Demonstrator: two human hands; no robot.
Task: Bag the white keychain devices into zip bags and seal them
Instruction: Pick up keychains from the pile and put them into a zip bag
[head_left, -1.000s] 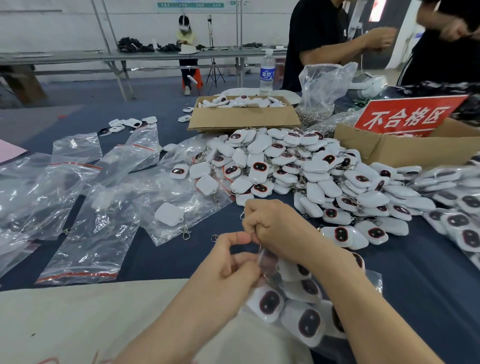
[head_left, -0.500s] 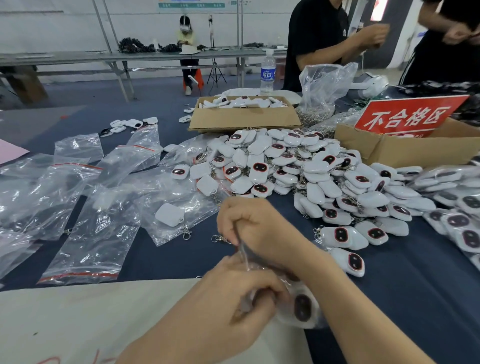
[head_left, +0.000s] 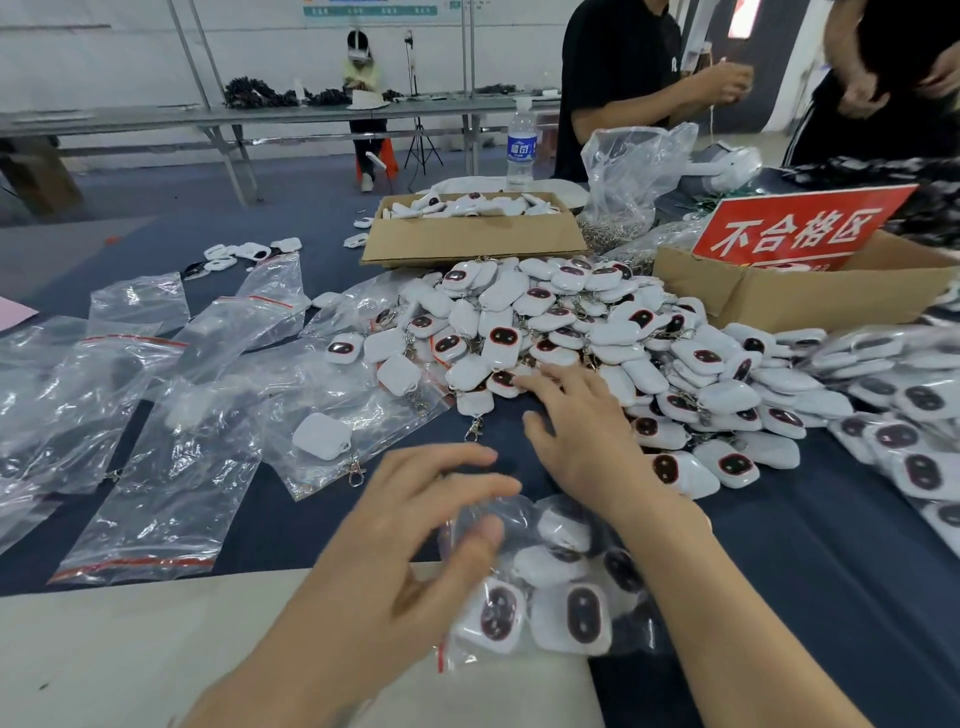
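Observation:
A clear zip bag (head_left: 550, 587) filled with several white keychain devices lies at the near table edge, its red-lined mouth to the left. My left hand (head_left: 415, 525) hovers over that mouth with spread, relaxed fingers, the thumb touching the plastic. My right hand (head_left: 576, 431) reaches forward with straight fingers, its tips at the near edge of the big pile of white keychain devices (head_left: 571, 322). It holds nothing. Empty zip bags (head_left: 156, 467) lie scattered at the left, one with a single device (head_left: 321, 435) on it.
A cardboard box (head_left: 467, 239) of devices stands behind the pile. Another box (head_left: 805, 296) with a red sign (head_left: 800, 228) is at the right. Filled bags (head_left: 909, 395) stack along the right edge. A water bottle (head_left: 521, 145) and two people stand at the far side.
Both hands were pinching the filled bag's mouth. My right hand has let go and moved forward to the pile; my left hand has opened over the bag, which now lies flat.

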